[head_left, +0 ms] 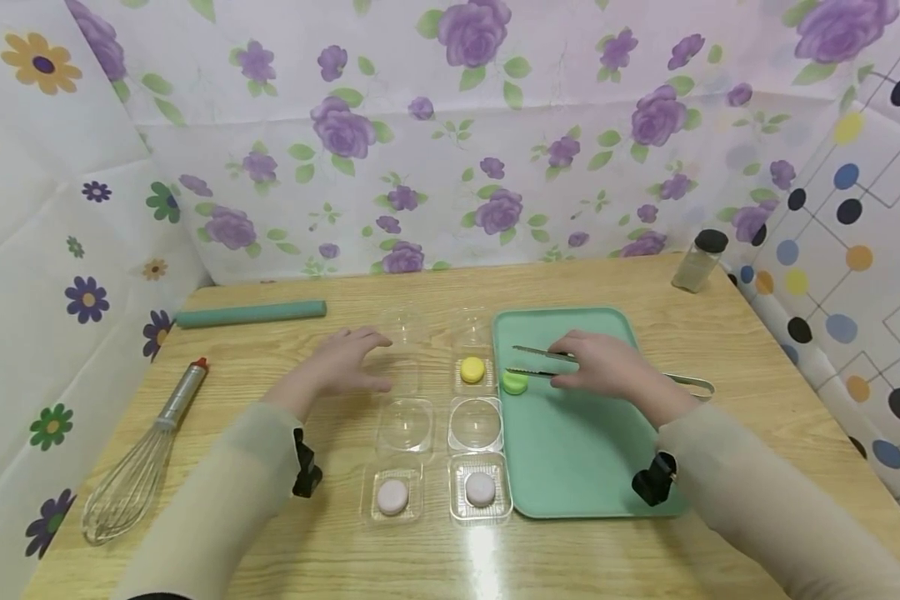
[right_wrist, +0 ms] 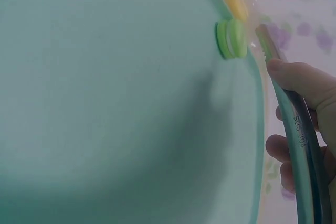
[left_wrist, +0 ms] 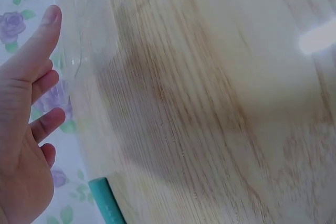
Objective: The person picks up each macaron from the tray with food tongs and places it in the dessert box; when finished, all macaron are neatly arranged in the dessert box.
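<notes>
My right hand (head_left: 600, 367) grips metal tongs (head_left: 686, 382) over the green tray (head_left: 577, 450); their two arms stand apart. At the tray's left edge lies a green macaron (head_left: 515, 383), right by the tong tips, and I cannot tell whether they touch it. In the right wrist view the tongs (right_wrist: 299, 135) appear above the green macaron (right_wrist: 231, 39). My left hand (head_left: 345, 362) holds nothing, fingers spread beside a clear plastic box (head_left: 399, 379). A yellow macaron (head_left: 472, 370) sits in another box. Two pale macarons (head_left: 392, 497) lie in the near boxes.
Clear boxes with hinged lids (head_left: 476, 423) stand in two columns left of the tray. A whisk (head_left: 146, 454) and a green rolling pin (head_left: 251, 313) lie at the left. A black-capped jar (head_left: 697, 262) stands at the back right. Patterned cloth walls (head_left: 487, 142) border the table.
</notes>
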Demonstrator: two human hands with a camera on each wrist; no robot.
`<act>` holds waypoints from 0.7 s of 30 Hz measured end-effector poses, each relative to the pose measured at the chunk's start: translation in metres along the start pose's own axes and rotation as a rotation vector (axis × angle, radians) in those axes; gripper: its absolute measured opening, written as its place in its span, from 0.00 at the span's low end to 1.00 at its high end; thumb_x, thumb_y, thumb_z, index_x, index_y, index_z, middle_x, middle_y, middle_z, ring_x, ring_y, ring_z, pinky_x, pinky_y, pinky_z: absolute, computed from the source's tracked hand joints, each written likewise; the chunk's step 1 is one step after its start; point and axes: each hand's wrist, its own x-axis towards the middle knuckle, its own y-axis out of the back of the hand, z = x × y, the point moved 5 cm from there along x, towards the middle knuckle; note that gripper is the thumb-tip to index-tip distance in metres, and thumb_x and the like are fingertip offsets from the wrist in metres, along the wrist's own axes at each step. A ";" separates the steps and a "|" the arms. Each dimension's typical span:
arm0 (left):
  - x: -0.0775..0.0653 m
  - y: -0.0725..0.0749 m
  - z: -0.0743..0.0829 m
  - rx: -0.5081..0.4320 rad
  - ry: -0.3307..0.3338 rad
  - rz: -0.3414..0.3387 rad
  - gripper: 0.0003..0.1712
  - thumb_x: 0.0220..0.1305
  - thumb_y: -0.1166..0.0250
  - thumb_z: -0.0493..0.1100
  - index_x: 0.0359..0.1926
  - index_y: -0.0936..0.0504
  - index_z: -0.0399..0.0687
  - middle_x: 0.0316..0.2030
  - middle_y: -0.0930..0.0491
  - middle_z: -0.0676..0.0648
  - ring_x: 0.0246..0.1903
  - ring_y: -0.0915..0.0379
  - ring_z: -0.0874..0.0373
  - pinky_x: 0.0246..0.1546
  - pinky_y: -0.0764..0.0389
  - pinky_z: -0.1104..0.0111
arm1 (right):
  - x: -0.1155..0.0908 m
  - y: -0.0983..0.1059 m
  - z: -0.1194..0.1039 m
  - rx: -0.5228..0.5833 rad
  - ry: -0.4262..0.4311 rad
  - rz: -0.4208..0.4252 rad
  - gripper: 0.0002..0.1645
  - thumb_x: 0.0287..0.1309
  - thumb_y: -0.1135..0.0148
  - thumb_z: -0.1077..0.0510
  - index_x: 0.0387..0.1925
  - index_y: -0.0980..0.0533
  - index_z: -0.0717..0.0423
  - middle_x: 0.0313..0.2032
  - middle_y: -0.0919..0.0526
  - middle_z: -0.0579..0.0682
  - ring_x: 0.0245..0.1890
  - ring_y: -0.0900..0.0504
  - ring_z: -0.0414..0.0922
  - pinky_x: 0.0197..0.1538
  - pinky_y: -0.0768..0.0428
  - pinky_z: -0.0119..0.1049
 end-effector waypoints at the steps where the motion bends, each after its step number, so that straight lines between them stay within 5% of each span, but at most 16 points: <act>1: -0.001 0.000 -0.001 0.002 0.001 -0.006 0.42 0.52 0.32 0.59 0.65 0.34 0.48 0.67 0.41 0.40 0.64 0.53 0.31 0.60 0.54 0.37 | -0.001 0.000 0.001 -0.002 -0.007 -0.006 0.28 0.49 0.32 0.44 0.50 0.22 0.54 0.46 0.20 0.50 0.45 0.22 0.48 0.46 0.25 0.47; 21: -0.002 -0.003 -0.004 0.030 0.002 -0.021 0.41 0.54 0.32 0.57 0.66 0.35 0.50 0.66 0.40 0.41 0.64 0.50 0.34 0.59 0.51 0.37 | -0.009 -0.003 0.008 -0.003 -0.039 -0.052 0.29 0.48 0.31 0.43 0.50 0.22 0.52 0.47 0.21 0.49 0.46 0.22 0.48 0.47 0.25 0.48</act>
